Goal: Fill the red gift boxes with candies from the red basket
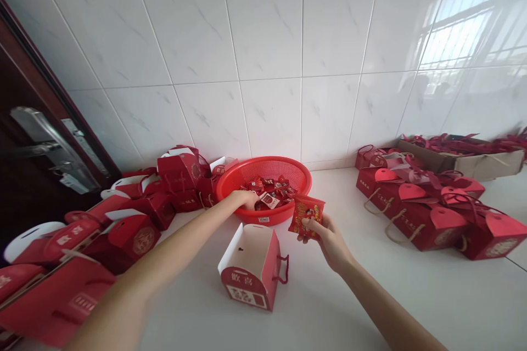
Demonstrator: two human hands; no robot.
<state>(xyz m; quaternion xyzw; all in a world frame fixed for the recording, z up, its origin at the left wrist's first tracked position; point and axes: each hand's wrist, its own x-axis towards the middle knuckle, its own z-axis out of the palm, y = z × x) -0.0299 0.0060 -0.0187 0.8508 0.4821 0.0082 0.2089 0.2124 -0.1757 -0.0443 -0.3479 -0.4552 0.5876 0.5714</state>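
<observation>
White surface (317, 307): showing plain, faintly grey white
Basket (284, 215): showing bright orange-red, turning mesh-patterned inside
Sweets (284, 192): mixing reds with white and dark print
Packet (303, 209): shining bright red, carrying yellow lettering
Open box (270, 271): pairing deep red outside with cream inside, bearing pale characters and a white-and-red front panel
Left-edge boxes (135, 238): showing deep red, white flap linings, pale gold medallion
Right-edge boxes (442, 227): showing dark red, brighter pinkish-red flaps, beige cords, gold medallions
Carton (486, 165): showing brown, holding dark red ribbons (448, 145)
Wall (272, 27): showing white tiles, streaking grey like marble
Door (20, 77): showing dark reddish-brown, carrying a silver handle (45, 137)
</observation>
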